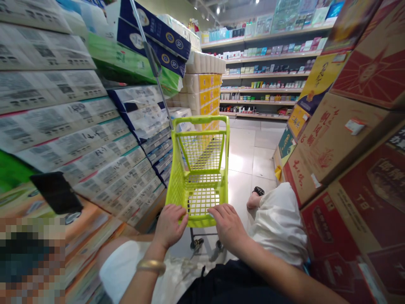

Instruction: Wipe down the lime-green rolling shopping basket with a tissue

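Between stacked cartons (325, 139), the green cart (205, 172) stands with the left hand (171, 223) and right hand (228, 223) at its near corners, fingers (173, 208) curled around them (how tightly, I cannot tell), seemingly being steadied, so moving it calls for even pressure.

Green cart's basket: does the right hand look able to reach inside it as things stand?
Likely yes: the right hand is at the near rim, and nothing visible blocks the open top of the basket.

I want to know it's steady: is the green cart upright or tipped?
Upright: the green cart stands above its wheels, its open top facing up.
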{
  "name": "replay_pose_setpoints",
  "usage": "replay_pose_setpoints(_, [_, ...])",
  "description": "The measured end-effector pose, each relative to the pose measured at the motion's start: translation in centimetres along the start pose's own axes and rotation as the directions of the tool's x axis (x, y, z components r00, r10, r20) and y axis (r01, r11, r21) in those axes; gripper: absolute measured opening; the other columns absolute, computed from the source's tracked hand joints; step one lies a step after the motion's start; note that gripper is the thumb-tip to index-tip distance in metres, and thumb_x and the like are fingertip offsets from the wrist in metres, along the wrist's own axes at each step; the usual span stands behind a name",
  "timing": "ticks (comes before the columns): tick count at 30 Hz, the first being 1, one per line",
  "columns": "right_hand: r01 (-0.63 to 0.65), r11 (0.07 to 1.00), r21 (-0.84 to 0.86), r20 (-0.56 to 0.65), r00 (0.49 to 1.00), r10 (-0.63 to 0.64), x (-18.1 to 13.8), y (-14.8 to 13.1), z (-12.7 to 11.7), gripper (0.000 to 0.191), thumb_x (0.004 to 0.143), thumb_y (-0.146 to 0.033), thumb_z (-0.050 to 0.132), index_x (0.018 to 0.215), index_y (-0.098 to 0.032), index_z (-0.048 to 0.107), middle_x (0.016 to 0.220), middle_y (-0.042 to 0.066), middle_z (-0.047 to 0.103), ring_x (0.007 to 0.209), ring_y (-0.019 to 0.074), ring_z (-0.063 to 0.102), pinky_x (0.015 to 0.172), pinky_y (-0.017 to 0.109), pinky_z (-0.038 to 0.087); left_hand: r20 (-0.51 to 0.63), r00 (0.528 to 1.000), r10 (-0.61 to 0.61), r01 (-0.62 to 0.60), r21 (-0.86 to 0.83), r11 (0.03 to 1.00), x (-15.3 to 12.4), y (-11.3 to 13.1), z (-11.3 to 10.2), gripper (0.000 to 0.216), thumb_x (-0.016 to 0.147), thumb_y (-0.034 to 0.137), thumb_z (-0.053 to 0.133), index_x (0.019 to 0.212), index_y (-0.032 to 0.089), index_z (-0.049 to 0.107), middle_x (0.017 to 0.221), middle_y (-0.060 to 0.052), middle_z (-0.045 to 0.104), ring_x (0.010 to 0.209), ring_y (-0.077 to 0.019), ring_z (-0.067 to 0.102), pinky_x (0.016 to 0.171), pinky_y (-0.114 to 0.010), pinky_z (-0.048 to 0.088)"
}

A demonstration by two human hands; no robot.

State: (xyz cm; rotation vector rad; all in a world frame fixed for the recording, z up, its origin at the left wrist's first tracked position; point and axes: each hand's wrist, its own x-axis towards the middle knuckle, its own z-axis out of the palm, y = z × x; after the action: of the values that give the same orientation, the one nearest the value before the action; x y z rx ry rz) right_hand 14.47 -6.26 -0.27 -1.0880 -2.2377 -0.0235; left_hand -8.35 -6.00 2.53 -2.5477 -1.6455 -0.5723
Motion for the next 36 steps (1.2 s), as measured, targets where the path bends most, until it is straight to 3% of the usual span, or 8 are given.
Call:
replay_pose_setpoints(4, [0.082, 0.995, 0.062, 0.018, 0.996, -0.084, 0.3, -0.1, -0.1, 0.039, 0.081, -0.003, 0.051, 0.116, -0.018, 0.058, 0.102, 0.008, 0.064, 0.093, 0.0213, 0.054, 0.091, 0.037, 0.044, -0.012, 1.000, -0.007, 0.006, -0.018, 1.000, -0.2, -1.6, -0.2, 0.037, 0.093, 0.032, 0.036, 0.063, 0.021, 0.055, 0.064, -0.002, 0.058, 0.066, -0.0176, 0.052, 0.072, -0.034, 0.038])
replay_pose_setpoints(8, [0.207, 0.964, 0.165, -0.004, 0.978, -0.209, 1.4, 2.0, -0.7, 0.034, 0.084, -0.002, 0.049, 0.111, -0.019, 0.061, 0.102, 0.007, 0.064, 0.100, 0.0205, 0.055, 0.098, 0.039, 0.042, -0.040, 0.999, -0.027, 0.026, -0.016, 1.000, -0.2, -1.9, -0.6, 0.032, 0.090, 0.028, 0.039, 0.067, 0.021, 0.059, 0.067, -0.003, 0.061, 0.070, -0.0190, 0.055, 0.080, -0.037, 0.042])
replay_pose_setpoints(11, [0.217, 0.954, 0.207, -0.044, 0.976, -0.212, 2.1, 3.5, -1.0, 0.040, 0.084, 0.002, 0.042, 0.112, -0.019, 0.061, 0.108, 0.008, 0.063, 0.112, 0.0211, 0.052, 0.104, 0.043, 0.040, -0.092, 0.995, -0.050, 0.045, -0.053, 0.998, 0.3, 0.3, -0.6, 0.022, 0.088, 0.025, 0.043, 0.079, 0.021, 0.063, 0.079, -0.004, 0.066, 0.081, -0.0209, 0.058, 0.092, -0.042, 0.041])
replay_pose_setpoints(13, [0.177, 0.953, 0.246, -0.032, 0.984, -0.175, 2.1, 3.6, -1.0, 0.046, 0.082, 0.003, 0.039, 0.116, -0.020, 0.060, 0.109, 0.008, 0.062, 0.114, 0.0210, 0.051, 0.106, 0.046, 0.039, -0.082, 0.995, -0.063, 0.052, -0.124, 0.991, 0.8, 2.7, -0.4, 0.021, 0.088, 0.023, 0.042, 0.087, 0.020, 0.063, 0.085, -0.006, 0.066, 0.085, -0.0214, 0.059, 0.084, -0.039, 0.045])
replay_pose_setpoints(18, [0.134, 0.943, 0.305, 0.062, 0.985, -0.160, 1.4, 2.2, -1.1, 0.052, 0.080, 0.002, 0.041, 0.125, -0.019, 0.055, 0.109, 0.008, 0.062, 0.109, 0.0200, 0.054, 0.110, 0.051, 0.035, 0.069, 0.993, -0.094, 0.106, -0.197, 0.975, 1.8, 7.4, 0.6, 0.016, 0.086, 0.025, 0.045, 0.083, 0.020, 0.061, 0.084, -0.006, 0.066, 0.082, -0.0208, 0.059, 0.077, -0.036, 0.045])
replay_pose_setpoints(25, [0.215, 0.952, 0.217, 0.017, 0.974, -0.224, 2.5, 5.0, -1.1, 0.057, 0.077, 0.004, 0.037, 0.126, -0.020, 0.054, 0.115, 0.009, 0.059, 0.119, 0.0205, 0.050, 0.110, 0.050, 0.038, 0.117, 0.985, -0.130, 0.157, -0.259, 0.953, 1.6, 6.8, 0.4, 0.013, 0.080, 0.033, 0.058, 0.082, 0.021, 0.060, 0.084, -0.004, 0.068, 0.082, -0.0214, 0.060, 0.079, -0.037, 0.042])
replay_pose_setpoints(31, [0.170, 0.958, 0.229, 0.011, 0.984, -0.177, 2.3, 3.2, -0.7, 0.058, 0.075, 0.004, 0.039, 0.128, -0.015, 0.052, 0.118, 0.012, 0.058, 0.124, 0.0223, 0.046, 0.112, 0.053, 0.034, 0.121, 0.980, -0.156, 0.169, -0.105, 0.980, 1.6, 7.1, 0.6, 0.015, 0.077, 0.034, 0.061, 0.081, 0.020, 0.059, 0.083, -0.005, 0.067, 0.083, -0.0232, 0.060, 0.081, -0.039, 0.041])
replay_pose_setpoints(36, [0.266, 0.927, 0.266, 0.090, 0.950, -0.298, 2.3, 1.8, -0.9, 0.052, 0.081, -0.002, 0.044, 0.130, -0.017, 0.052, 0.118, 0.009, 0.060, 0.121, 0.0187, 0.048, 0.114, 0.046, 0.033, 0.093, 0.980, -0.174, 0.168, 0.066, 0.984, 1.1, 7.7, 1.4, 0.012, 0.077, 0.027, 0.060, 0.084, 0.018, 0.062, 0.084, -0.008, 0.067, 0.087, -0.0255, 0.060, 0.084, -0.041, 0.040])
